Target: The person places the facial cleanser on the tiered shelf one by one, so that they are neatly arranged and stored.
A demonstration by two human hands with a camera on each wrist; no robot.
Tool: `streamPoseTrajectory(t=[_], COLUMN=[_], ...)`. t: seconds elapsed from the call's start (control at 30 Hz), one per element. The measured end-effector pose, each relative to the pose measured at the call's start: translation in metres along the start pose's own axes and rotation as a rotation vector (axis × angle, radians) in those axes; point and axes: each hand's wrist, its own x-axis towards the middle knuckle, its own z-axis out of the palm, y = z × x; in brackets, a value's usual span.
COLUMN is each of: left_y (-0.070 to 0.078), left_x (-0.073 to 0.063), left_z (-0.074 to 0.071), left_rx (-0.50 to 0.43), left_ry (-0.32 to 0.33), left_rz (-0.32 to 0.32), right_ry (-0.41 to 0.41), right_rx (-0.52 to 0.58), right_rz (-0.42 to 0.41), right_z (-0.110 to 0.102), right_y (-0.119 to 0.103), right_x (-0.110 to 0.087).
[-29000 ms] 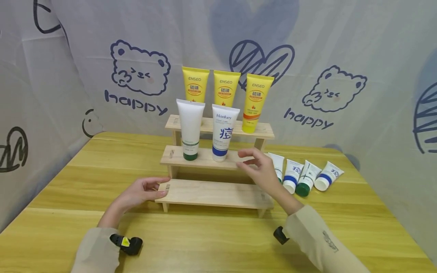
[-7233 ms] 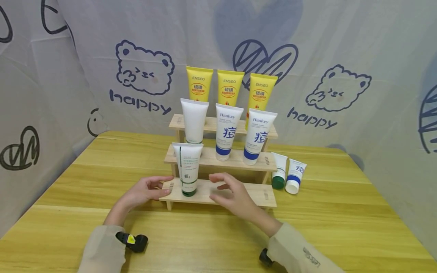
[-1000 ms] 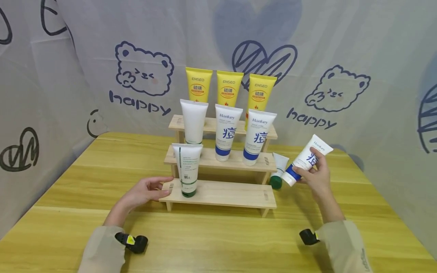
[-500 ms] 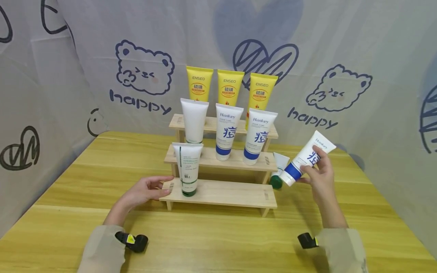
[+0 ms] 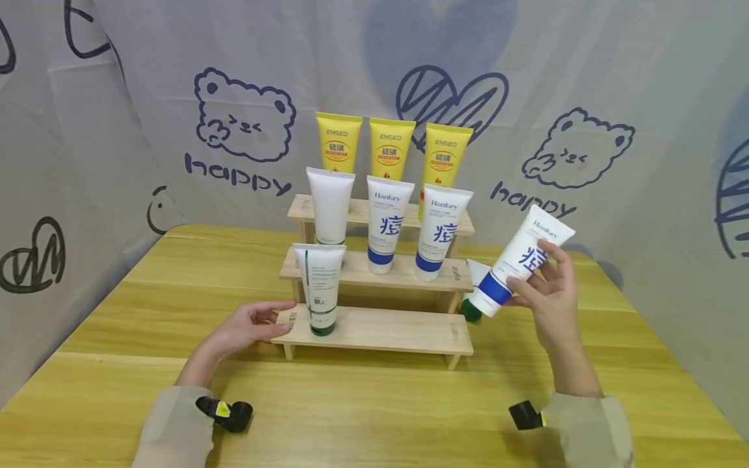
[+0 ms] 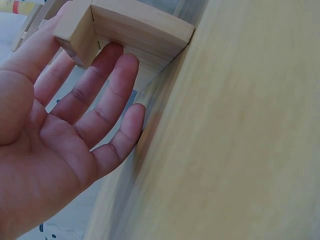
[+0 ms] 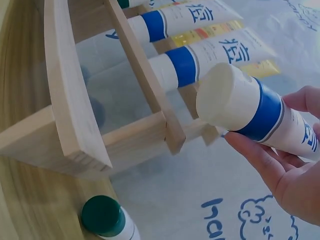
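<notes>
My right hand (image 5: pixel 552 296) grips a white squeeze tube with a blue band (image 5: pixel 523 260), tilted and raised off the table to the right of the stand. In the right wrist view its white cap (image 7: pixel 215 100) points toward the shelves. My left hand (image 5: pixel 248 325) holds the left end of the wooden tiered stand (image 5: pixel 386 328) at its lowest step, thumb at the front edge and index finger at the back. In the left wrist view the other fingers (image 6: pixel 107 107) extend loosely beneath the board. A white tube with a green cap (image 5: pixel 320 286) stands at that step's left.
Two blue-banded tubes (image 5: pixel 389 224) and a plain white-faced tube (image 5: pixel 330 205) stand on the middle step. Three yellow tubes (image 5: pixel 445 156) stand on the top one. Another green-capped tube (image 7: pixel 102 215) lies on the table right of the stand. A printed curtain (image 5: pixel 345 58) hangs behind.
Over the last second my right hand has lifted the blue-banded tube a little higher. Earlier it was lying on the table. The left hand stays at the stand's end.
</notes>
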Motion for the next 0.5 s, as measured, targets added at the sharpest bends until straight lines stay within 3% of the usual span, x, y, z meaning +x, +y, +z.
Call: streamPoseTrajectory(t=[0.3,0.5], left_y=[0.001,0.001], left_x=[-0.002,-0.001], left_z=[0.0,0.0], left_rx=[-0.012,-0.008], left_ry=[0.003,0.001], left_rz=[-0.01,0.001], right_ry=[-0.109,-0.134], right_rx=[0.055,-0.016], right_rz=[-0.099,-0.094], right_z=[0.017,0.03], right_y=[-0.005,-0.002], right_x=[-0.007,-0.011])
